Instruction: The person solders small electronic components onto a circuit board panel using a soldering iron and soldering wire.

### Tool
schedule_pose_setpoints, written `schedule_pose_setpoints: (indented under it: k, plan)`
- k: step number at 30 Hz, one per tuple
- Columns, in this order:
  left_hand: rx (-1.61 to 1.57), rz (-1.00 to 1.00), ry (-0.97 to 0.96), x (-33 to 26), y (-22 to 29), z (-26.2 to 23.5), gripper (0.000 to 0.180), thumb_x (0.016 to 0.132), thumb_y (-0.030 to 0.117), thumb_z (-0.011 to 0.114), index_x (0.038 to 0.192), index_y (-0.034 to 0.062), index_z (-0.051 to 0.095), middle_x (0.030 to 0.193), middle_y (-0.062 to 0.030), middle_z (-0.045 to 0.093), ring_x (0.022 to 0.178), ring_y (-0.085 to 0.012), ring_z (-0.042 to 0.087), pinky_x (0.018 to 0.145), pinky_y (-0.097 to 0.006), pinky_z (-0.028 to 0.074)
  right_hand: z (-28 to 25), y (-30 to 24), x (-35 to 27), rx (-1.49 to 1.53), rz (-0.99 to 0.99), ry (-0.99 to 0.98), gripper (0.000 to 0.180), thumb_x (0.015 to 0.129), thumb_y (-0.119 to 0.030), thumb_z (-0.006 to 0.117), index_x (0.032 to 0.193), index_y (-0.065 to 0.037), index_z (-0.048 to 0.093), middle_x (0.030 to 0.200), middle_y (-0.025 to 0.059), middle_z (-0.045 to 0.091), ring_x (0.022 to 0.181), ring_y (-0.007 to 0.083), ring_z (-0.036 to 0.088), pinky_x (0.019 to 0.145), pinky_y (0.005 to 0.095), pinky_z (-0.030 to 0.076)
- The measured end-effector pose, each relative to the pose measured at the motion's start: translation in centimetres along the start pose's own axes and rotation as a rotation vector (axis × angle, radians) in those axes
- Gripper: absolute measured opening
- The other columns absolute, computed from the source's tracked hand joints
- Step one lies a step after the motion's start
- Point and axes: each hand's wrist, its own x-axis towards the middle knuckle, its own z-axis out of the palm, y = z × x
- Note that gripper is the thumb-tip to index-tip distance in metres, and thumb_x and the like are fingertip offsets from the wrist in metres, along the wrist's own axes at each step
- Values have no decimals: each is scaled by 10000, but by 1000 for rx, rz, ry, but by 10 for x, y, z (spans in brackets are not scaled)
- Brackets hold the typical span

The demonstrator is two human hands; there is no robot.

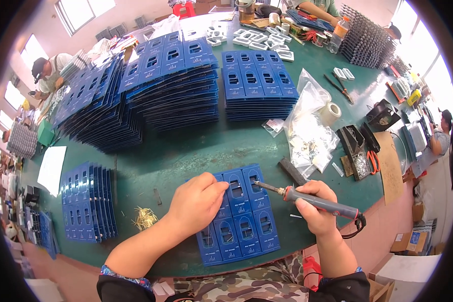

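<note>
A blue circuit-board panel [240,207] with rows of cut-outs lies flat on the green table in front of me. My right hand [317,204] is closed around the dark grey handle of a soldering iron [332,204]. The iron's tip points left and meets the panel's upper right cut-out, or hovers just over it. Over the panel's upper left part, my left hand [199,201] is closed, thumb and forefinger pinched beside an upper cut-out. Whatever is between those fingertips is too small to name.
Tall stacks of blue panels [176,90] stand behind, with a smaller group [88,201] at left. Cut wire bits [146,219] lie left of my forearm. To the right are a plastic bag [309,131], a dark parts box [355,151] and pliers [340,88]. Other people sit around the table.
</note>
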Motion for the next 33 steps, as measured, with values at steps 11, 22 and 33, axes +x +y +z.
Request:
schedule_pose_setpoints:
  k: [11,22,33]
  plan:
    - [24,8,-63,2,-2,7,192,794,65,715,983,76,679,854,-85,607,752,-291,630,623,-396,524,19,-3,12,-161,15,-118,180,797,-87,741,907,29,658,782,99,685,625,140,594,560,270,442]
    - [4,32,-62,3,-3,7,200,792,57,707,988,78,673,834,-78,589,734,-286,615,603,-403,509,21,-5,14,-203,-36,-126,178,805,-97,741,905,24,657,794,102,696,650,154,620,580,282,465]
    - [-4,38,-62,2,-3,6,210,784,51,710,990,77,676,829,-78,590,740,-286,620,607,-394,514,18,0,9,-134,21,-81,177,807,-90,736,913,29,657,765,83,676,631,138,590,563,270,437]
